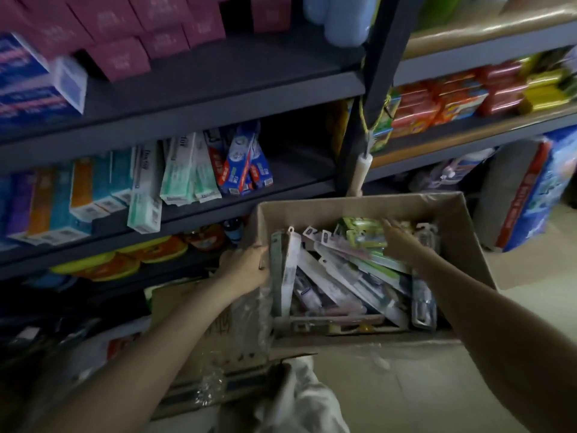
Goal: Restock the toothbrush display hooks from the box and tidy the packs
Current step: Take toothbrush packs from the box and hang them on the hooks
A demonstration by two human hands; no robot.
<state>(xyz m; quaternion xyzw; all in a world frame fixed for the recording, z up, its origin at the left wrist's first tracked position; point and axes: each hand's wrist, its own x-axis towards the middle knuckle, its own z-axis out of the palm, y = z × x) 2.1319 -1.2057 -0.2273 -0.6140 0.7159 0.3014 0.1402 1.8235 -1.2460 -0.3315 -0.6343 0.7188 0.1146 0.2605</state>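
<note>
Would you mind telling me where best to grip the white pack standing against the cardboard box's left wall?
Probably its top end, from above: the tall white toothbrush pack stands nearly upright, its hang-tab poking clear of the leaning packs, with the left hand right beside it.

Fingertips of the right hand (pixel 402 242) are buried among toothbrush packs (pixel 343 276); print on those packs is unreadable; the left hand (pixel 246 267) hides part of the cardboard box (pixel 462 232) wall
</note>
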